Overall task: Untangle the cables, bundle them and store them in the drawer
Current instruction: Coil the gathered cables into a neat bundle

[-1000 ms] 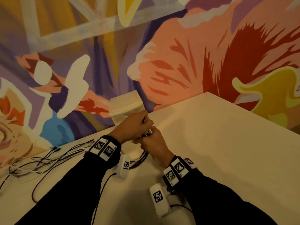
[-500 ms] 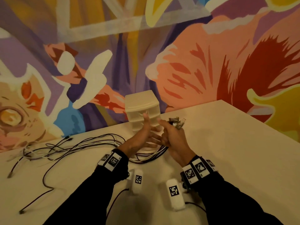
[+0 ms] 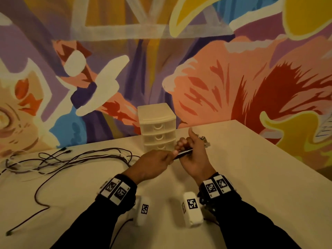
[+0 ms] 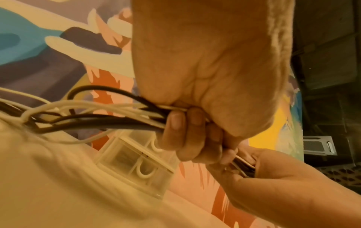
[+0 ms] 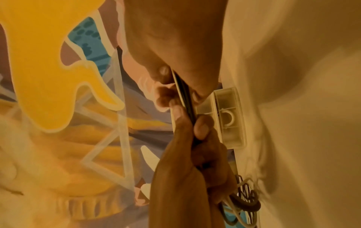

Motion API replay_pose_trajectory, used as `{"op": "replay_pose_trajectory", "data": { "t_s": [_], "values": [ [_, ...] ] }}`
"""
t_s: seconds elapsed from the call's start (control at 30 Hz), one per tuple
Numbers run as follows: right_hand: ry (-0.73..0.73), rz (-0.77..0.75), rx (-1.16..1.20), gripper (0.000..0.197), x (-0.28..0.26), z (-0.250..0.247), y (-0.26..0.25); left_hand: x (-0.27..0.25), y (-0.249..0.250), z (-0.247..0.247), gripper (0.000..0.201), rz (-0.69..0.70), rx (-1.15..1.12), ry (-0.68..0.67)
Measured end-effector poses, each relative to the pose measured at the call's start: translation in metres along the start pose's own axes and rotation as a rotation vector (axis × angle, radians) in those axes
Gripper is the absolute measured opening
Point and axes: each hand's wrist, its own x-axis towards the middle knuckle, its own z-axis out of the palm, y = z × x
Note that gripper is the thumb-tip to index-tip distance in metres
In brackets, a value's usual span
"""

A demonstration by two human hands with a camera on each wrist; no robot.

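Several black and white cables (image 3: 75, 159) trail in a loose tangle across the left of the beige table (image 3: 251, 168). Their gathered ends run as one bunch (image 3: 183, 153) between both hands, just in front of the drawer unit. My left hand (image 3: 158, 161) grips the bunch (image 4: 125, 117) in a fist. My right hand (image 3: 191, 151) holds the same strands (image 5: 184, 95) a little further along, fingers curled over them and thumb raised. Metal plugs (image 3: 203, 140) stick out past the right hand. The small translucent drawer unit (image 3: 158, 128) has three drawers, all closed.
The drawer unit stands against a colourful painted wall (image 3: 215, 78) at the table's back edge. One black cable (image 3: 38, 198) loops toward the front left, ending in a plug (image 3: 8, 233). The table's right edge (image 3: 287, 157) runs diagonally.
The hands have drawn apart from a tight clasp, and the bunch now lies stretched between them. The camera view has shifted, showing more of the cables at left.
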Motion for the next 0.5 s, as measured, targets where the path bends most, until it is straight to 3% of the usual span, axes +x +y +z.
{"op": "replay_pose_trajectory", "data": {
  "t_s": [0.1,0.17,0.23,0.3,0.37,0.4,0.43,0.47,0.5],
  "values": [
    [-0.023,0.046,0.002,0.054,-0.002,0.005,0.003,0.000,-0.005,-0.007,0.053,-0.003,0.057,0.107],
    [-0.028,0.098,-0.118,0.043,-0.006,0.010,0.007,-0.001,-0.012,-0.013,0.054,-0.023,0.046,0.167],
    [-0.060,0.137,-0.277,0.061,-0.016,0.015,0.011,-0.001,-0.022,-0.021,0.056,-0.068,0.017,0.204],
    [-0.127,0.237,-0.501,0.081,-0.027,0.017,0.013,-0.002,-0.033,-0.028,0.060,-0.126,-0.025,0.230],
    [-0.169,0.256,-0.980,0.077,-0.041,0.025,0.010,-0.003,-0.043,-0.034,0.061,-0.160,-0.027,0.215],
    [-0.193,0.138,-1.316,0.072,-0.046,0.029,0.009,-0.004,-0.047,-0.036,0.059,-0.170,-0.022,0.184],
    [-0.209,-0.096,-1.630,0.066,-0.048,0.033,0.008,-0.005,-0.049,-0.038,0.056,-0.167,-0.004,0.138],
    [-0.218,-0.408,-1.838,0.055,-0.047,0.035,0.007,-0.005,-0.050,-0.040,0.053,-0.157,0.017,0.088],
    [-0.257,-0.664,-1.874,0.038,-0.046,0.040,0.006,-0.005,-0.050,-0.041,0.050,-0.143,0.027,0.044]
  ]
}}
